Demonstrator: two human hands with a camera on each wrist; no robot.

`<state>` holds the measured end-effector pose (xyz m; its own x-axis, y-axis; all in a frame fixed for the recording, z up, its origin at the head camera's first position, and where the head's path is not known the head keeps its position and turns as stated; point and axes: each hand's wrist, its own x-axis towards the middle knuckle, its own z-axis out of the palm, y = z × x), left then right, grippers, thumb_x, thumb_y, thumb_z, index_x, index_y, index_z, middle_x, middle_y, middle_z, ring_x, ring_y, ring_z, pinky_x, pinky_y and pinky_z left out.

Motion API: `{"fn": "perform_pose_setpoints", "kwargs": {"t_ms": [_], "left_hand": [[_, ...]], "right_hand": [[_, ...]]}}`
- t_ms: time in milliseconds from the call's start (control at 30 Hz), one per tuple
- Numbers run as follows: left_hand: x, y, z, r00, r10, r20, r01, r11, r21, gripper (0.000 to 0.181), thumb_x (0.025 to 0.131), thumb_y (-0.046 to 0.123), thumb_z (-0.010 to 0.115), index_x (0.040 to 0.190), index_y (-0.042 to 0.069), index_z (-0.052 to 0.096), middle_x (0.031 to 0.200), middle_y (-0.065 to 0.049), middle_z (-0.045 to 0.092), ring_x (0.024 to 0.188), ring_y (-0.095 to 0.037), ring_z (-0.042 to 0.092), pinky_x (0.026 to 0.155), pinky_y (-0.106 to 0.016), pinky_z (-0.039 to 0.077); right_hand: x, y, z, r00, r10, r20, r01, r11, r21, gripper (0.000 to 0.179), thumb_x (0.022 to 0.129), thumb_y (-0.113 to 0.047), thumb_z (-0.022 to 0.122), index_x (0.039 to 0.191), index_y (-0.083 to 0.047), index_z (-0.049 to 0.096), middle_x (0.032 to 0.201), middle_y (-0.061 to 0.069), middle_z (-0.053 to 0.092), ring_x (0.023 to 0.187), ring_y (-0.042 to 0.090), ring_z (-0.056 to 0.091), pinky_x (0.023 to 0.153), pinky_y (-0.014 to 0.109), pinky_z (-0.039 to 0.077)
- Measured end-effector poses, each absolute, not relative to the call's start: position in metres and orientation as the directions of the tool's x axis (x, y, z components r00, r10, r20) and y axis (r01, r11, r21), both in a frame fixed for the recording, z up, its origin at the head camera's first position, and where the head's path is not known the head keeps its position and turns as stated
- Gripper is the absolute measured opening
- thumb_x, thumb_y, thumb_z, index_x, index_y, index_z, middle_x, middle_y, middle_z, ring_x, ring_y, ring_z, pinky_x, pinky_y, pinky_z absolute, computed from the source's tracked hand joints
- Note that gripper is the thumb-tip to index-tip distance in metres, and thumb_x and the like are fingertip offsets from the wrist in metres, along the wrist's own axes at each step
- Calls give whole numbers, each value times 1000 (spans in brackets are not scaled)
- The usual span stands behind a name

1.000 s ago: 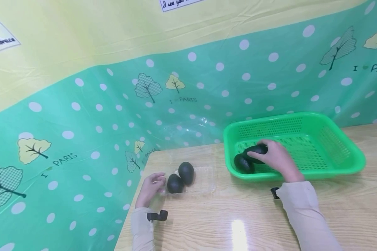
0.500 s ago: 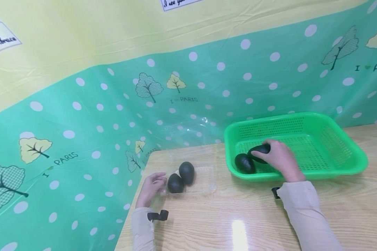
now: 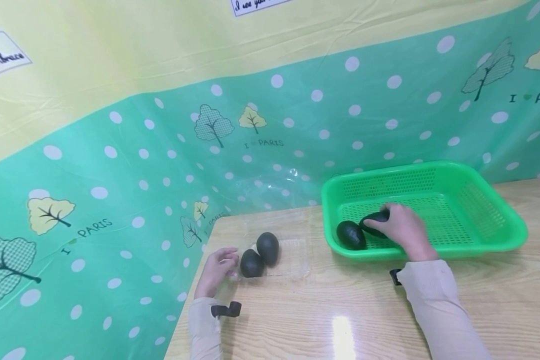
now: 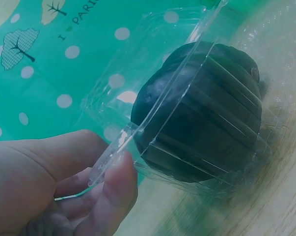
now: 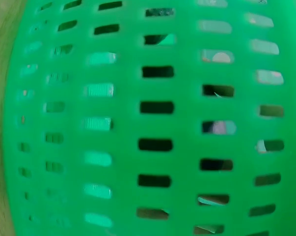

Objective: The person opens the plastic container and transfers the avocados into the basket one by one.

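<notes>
My right hand [image 3: 406,227] grips a dark, egg-shaped avocado [image 3: 374,223] low inside the green basket [image 3: 515,235]. Another avocado [image 3: 351,235] lies just left of it, in the basket's near left corner. Only the slotted basket wall [image 5: 123,147] fills the right wrist view, so that hand is hidden there. On the left, a clear plastic clamshell [image 3: 299,255] holds two more avocados [image 3: 267,248]. My left hand [image 3: 217,270] is at its left side; in the left wrist view the thumb and fingers [image 4: 121,189] pinch the clamshell's rim [image 4: 116,147].
The clamshell's clear lid [image 3: 270,195] stands raised at the back, against the green dotted curtain [image 3: 162,165]. Wooden tabletop [image 3: 292,320] stretches in front of the clamshell and basket. The curtain closes off the back and left sides.
My right hand has moved slightly right and lower in the basket with its avocado, away from the one in the corner. The left hand stays at the clamshell.
</notes>
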<state>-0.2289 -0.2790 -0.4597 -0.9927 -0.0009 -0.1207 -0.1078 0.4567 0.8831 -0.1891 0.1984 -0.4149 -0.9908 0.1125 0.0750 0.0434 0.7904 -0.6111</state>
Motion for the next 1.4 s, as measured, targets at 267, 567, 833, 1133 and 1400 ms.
{"fn": "perform_pose_setpoints", "kwargs": {"t_ms": [267, 567, 833, 1133, 1400], "left_hand": [[-229, -280, -461, -992, 12, -125, -107, 442, 891, 42, 89, 4, 61, 131, -1, 59, 116, -18, 63, 93, -24, 66, 70, -32, 60], [-229, -280, -459, -993, 12, -121, -104, 439, 893, 43, 89, 7, 63, 132, 1, 59, 117, -18, 63, 92, -22, 66, 72, -32, 60], [-230, -280, -460, -992, 11, -123, -105, 447, 888, 43, 89, 7, 63, 131, 0, 59, 117, -19, 63, 92, -21, 66, 72, -32, 60], [-231, -280, -459, -992, 11, -125, -108, 431, 896, 44, 88, 6, 63, 131, 0, 60, 116, -17, 63, 91, -23, 67, 72, -33, 60], [-230, -280, -460, -993, 24, -119, -97, 430, 898, 44, 89, 5, 61, 132, -2, 58, 116, -20, 63, 88, -23, 67, 70, -31, 59]], "right_hand": [[-187, 200, -415, -995, 93, 22, 63, 808, -586, 66, 82, -46, 76, 115, 9, 62, 101, 25, 66, 79, 31, 59, 54, 35, 44], [-187, 201, -415, -995, 66, -69, 94, 818, -568, 61, 83, -47, 74, 110, 6, 62, 94, 19, 64, 74, 27, 54, 53, 34, 42], [-187, 200, -416, -989, 22, -146, 99, 831, -548, 56, 83, -46, 73, 107, 4, 63, 102, 23, 66, 79, 29, 59, 58, 38, 48], [-187, 201, -416, -985, 2, -175, 97, 839, -536, 63, 87, -47, 69, 115, 9, 60, 114, 30, 63, 89, 37, 63, 66, 46, 54], [-187, 201, -413, -984, 7, -176, 102, 837, -538, 58, 88, -46, 68, 112, 7, 61, 111, 28, 64, 86, 34, 61, 66, 46, 52]]}}
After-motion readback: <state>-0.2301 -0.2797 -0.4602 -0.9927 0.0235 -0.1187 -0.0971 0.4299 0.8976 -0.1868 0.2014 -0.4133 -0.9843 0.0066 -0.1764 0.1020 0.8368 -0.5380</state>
